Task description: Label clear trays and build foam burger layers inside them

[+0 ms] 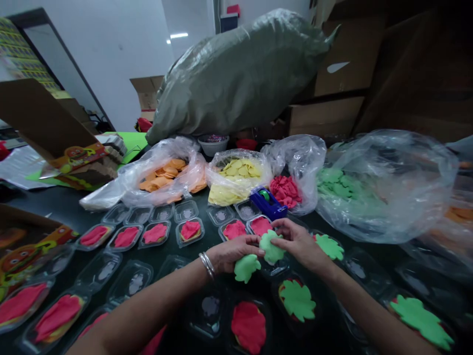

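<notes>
My left hand [231, 252], with bangles at the wrist, grips a green leaf-shaped foam piece [246, 267] and also pinches a second green piece [271, 246]. My right hand [297, 242] is closed on that same second piece from the right. Both hands hover over small clear plastic trays on the dark table [66, 204]. One tray just below holds a green piece over red [296, 299]; another holds a red piece [249, 325]. More trays with red pieces [155, 233] lie to the left.
Clear bags at the back hold orange pieces [166, 176], yellow pieces [236, 175], red pieces [286, 190] and green pieces [338, 183]. A blue tape dispenser [268, 202] stands before them. A big grey sack [244, 74] and cardboard boxes [328, 116] rise behind. Printed cartons [79, 158] sit left.
</notes>
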{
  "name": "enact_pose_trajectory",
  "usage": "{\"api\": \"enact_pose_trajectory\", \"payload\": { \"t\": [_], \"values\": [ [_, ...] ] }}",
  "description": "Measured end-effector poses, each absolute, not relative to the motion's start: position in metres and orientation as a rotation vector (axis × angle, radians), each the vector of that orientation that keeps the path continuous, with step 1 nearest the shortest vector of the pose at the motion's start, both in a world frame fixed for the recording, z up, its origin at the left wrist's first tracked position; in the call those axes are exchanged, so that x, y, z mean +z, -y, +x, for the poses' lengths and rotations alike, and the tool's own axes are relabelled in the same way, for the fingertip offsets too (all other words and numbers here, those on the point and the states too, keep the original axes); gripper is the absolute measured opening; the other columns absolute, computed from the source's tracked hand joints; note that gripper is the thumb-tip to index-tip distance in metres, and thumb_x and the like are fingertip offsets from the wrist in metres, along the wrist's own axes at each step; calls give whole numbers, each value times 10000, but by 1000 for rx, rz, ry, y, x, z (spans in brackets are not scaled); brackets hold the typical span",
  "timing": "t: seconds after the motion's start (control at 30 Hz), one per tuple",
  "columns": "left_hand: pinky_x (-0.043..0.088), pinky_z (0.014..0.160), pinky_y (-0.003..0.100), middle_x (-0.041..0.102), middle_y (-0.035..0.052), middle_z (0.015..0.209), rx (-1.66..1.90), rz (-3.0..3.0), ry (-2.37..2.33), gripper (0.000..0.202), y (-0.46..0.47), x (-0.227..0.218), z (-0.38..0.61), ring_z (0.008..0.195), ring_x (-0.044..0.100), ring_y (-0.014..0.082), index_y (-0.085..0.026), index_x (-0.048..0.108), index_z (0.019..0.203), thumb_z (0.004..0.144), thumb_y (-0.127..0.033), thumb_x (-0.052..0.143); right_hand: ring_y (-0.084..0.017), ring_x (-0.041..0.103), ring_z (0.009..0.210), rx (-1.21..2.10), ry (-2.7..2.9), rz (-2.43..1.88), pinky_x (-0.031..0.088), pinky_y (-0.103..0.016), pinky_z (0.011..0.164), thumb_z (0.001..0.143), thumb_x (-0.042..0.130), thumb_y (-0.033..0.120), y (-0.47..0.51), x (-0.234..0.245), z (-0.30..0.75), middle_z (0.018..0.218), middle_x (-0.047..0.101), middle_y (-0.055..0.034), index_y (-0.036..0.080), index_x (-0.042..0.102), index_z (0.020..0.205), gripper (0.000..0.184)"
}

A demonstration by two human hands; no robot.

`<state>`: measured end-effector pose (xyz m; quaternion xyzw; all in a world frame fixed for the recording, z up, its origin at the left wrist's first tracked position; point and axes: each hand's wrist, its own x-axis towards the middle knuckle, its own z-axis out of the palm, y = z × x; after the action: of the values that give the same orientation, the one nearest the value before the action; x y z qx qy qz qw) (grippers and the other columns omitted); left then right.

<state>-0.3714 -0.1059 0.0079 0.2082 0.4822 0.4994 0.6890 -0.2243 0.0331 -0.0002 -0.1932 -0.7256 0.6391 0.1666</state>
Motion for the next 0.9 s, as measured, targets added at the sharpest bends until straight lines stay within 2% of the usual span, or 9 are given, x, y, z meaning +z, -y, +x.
{"api": "enact_pose_trajectory", "payload": {
  "t": [0.17,0.3,0.43,0.53,0.6,0.7,0.77,0.83,0.9],
  "values": [
    [394,571,192,567,-39,668,1136,826,-1567,165,69,10,-403,582,511,77,-143,562,794,654,-174,643,-162,631,721,1342,2268,-768,492,-266,643,808,542,250,-57,-8,-259,815,650,-32,163,513,974,189],
    [393,573,207,576,-28,667,1001,1056,-1845,117,49,7,-428,613,512,105,-143,585,753,642,-155,619,-189,632,737,1057,2451,-851,457,-286,676,787,547,128,-63,-7,-264,799,662,-46,168,557,998,215],
    [402,597,217,606,-14,696,979,1157,-1922,127,51,11,-436,641,528,119,-151,619,787,661,-168,625,-220,619,822,368,2781,-809,424,-296,686,871,517,190,-54,2,-257,927,650,-86,195,623,980,152],
    [397,591,206,586,-28,668,1102,1139,-1859,77,53,17,-435,607,500,98,-145,619,765,692,-156,599,-225,584,945,161,2865,-620,430,-296,766,917,472,217,-45,4,-265,1063,629,-94,202,623,1062,210],
    [384,572,194,570,-37,639,1284,962,-1756,35,55,20,-436,577,483,81,-137,611,739,706,-149,608,-248,553,1002,113,2903,-529,432,-324,810,913,496,236,-41,1,-273,1144,613,-99,195,611,1105,227],
    [354,520,188,562,-35,587,1486,636,-1631,76,62,21,-444,527,479,73,-126,593,697,694,-145,666,-290,541,1015,64,2962,-497,439,-391,820,910,515,280,-38,-3,-280,1124,635,-110,188,642,1017,190],
    [352,499,195,564,-25,572,1532,520,-1588,114,70,20,-449,502,486,77,-122,582,689,691,-153,691,-307,528,1075,164,2890,-499,428,-428,867,899,521,261,-34,-3,-283,1177,620,-130,184,644,1004,180],
    [371,502,199,567,-17,579,1564,487,-1553,140,76,19,-450,495,495,77,-121,570,693,707,-179,697,-282,550,1088,542,2723,-505,432,-417,897,892,509,249,-26,1,-289,1204,612,-139,175,611,1079,226],
    [391,514,198,565,-18,594,1607,470,-1505,160,79,19,-448,504,507,74,-122,565,711,719,-203,703,-233,627,960,1133,2498,-514,483,-363,825,880,504,292,-15,5,-298,1076,671,-117,165,561,1134,290]
  ]
}}
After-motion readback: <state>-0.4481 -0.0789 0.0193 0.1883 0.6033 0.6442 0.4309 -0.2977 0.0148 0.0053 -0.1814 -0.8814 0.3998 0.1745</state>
